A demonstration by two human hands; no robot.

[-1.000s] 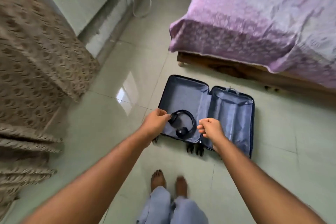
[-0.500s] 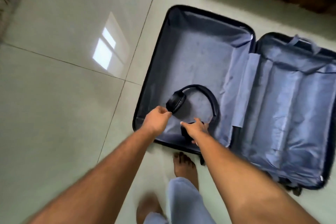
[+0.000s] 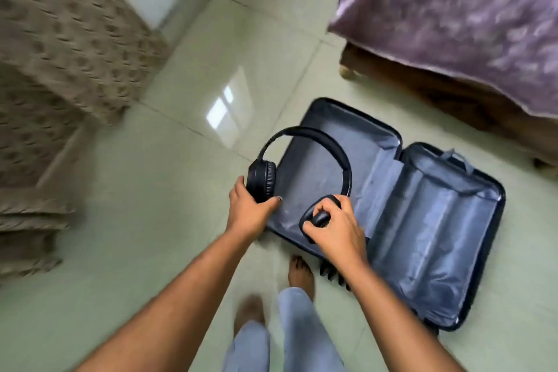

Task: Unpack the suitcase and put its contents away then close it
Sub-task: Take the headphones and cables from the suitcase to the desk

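Observation:
A dark blue suitcase (image 3: 499, 199) lies open flat on the tiled floor, and both grey-lined halves look bare. Black over-ear headphones (image 3: 329, 145) are held up in the air above its left half. My left hand (image 3: 250, 211) grips the left ear cup. My right hand (image 3: 335, 223) is closed around the right ear cup. The headband arches away from me between the two hands.
A bed with a purple cover (image 3: 453, 15) on a wooden frame stands at the upper right, close behind the suitcase. A brown patterned cloth (image 3: 54, 48) hangs over furniture on the left. My bare feet (image 3: 299, 272) stand just in front of the suitcase.
The headphones, which lay in the suitcase's left half, have been lifted out by both hands. My head has risen and the view has pulled back.

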